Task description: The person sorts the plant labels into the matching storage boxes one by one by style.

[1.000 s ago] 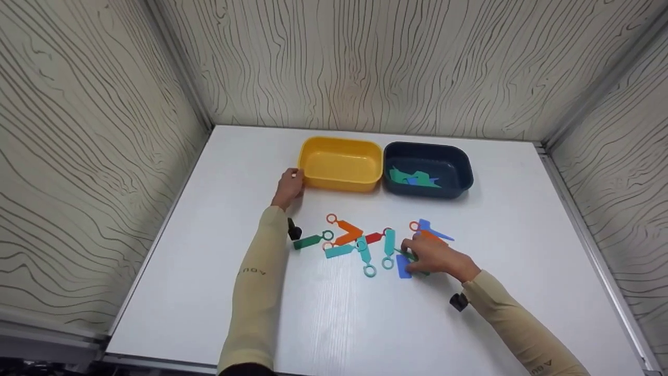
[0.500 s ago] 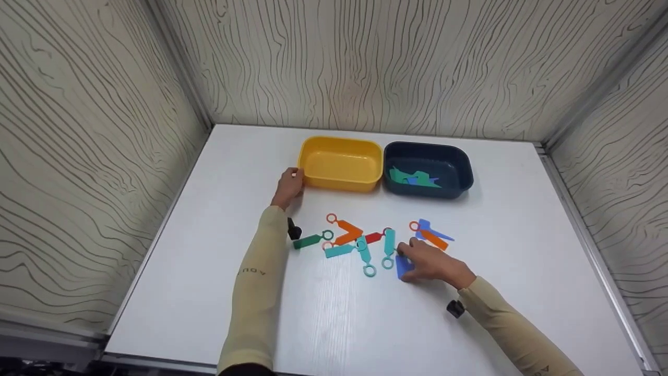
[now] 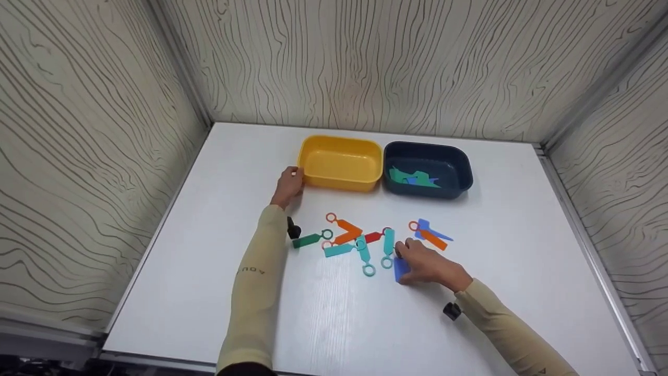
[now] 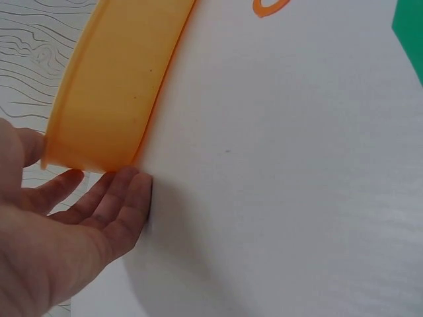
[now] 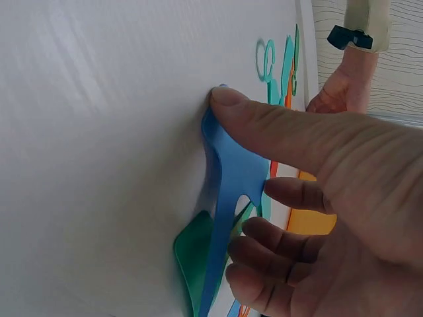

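Observation:
My left hand (image 3: 288,185) is at the left end of the yellow plastic bin (image 3: 342,184). In the left wrist view the thumb meets the bin's rim while fingertips (image 4: 135,188) lie against its wall by the table. My right hand (image 3: 429,263) pinches a flat blue plant label (image 5: 238,165) by its wide head, thumb on one edge and index finger on the other. The label tilts off the table. Its narrow stem crosses over a green label (image 5: 193,247), visible in the right wrist view and hidden under the hand in the head view.
Ring-ended tags in turquoise (image 3: 389,243), orange (image 3: 347,227), red (image 3: 373,237) and green (image 3: 308,241) lie mid-table. An orange tag (image 3: 433,238) overlaps another blue label (image 3: 424,224) to the right. Green and blue labels (image 3: 417,179) lie inside the navy bin (image 3: 428,192).
My right hand has shifted slightly left and closed over the blue label, covering the green one beneath. The left hand stays at the yellow bin.

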### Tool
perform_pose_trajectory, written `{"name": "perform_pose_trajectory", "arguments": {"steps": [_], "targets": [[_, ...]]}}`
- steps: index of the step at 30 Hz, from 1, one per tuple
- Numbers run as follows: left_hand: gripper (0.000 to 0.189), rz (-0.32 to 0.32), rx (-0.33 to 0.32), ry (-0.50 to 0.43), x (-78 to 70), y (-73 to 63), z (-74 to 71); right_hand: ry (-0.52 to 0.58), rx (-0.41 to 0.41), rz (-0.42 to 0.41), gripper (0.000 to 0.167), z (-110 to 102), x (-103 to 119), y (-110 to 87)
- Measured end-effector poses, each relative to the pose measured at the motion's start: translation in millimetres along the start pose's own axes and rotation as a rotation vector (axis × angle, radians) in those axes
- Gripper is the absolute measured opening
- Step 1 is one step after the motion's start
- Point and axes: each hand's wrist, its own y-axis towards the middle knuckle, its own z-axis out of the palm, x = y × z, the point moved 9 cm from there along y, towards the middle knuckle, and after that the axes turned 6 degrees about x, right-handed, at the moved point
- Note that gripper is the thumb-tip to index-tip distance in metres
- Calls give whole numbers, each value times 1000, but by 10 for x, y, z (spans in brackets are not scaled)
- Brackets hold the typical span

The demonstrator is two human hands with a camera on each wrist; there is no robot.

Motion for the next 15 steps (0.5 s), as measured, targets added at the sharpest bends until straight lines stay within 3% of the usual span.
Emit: {"name": "perform_pose_trajectory", "arguments": {"steps": [15], "targets": [[52,-39,-8,23,0,-23,-7,57,-49,-13,52,-51,49,18]]}}
